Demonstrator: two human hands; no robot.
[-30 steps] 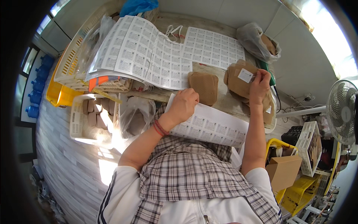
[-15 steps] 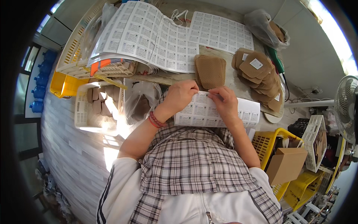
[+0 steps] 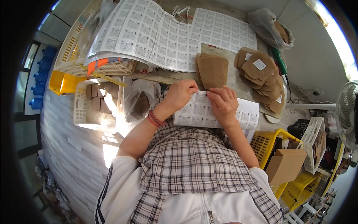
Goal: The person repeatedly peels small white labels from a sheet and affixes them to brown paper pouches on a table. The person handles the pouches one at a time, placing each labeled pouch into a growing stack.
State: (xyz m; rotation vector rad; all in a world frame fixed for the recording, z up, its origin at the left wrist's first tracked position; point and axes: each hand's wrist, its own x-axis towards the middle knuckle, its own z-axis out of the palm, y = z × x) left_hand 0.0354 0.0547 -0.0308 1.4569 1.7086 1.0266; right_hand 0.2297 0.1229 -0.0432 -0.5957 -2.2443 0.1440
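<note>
A white sheet of small printed labels [image 3: 244, 115] lies across my lap at the table's near edge. My left hand [image 3: 181, 94] pinches the sheet's top edge with thumb and fingers. My right hand [image 3: 223, 104] rests on the sheet just to the right, its fingertips picking at a label near the same edge. Just beyond my hands a small stack of brown padded pieces [image 3: 212, 70] lies on the wooden table [image 3: 175, 77]. A longer overlapping row of brown pieces [image 3: 261, 76], some bearing a white label, runs to the right.
Large label sheets [image 3: 149, 31] cover the table's far side. A white basket [image 3: 80, 106] with brown pieces and a yellow bin [image 3: 61, 82] stand at left. A plastic bag [image 3: 270, 28] lies far right. A yellow crate [image 3: 266, 143], cardboard box [image 3: 285, 166] and fan [image 3: 346, 112] stand right.
My right hand left the labelled brown stack at right and came back to the sheet on my lap. Both hands now work at its top edge. The view has tilted slightly downward.
</note>
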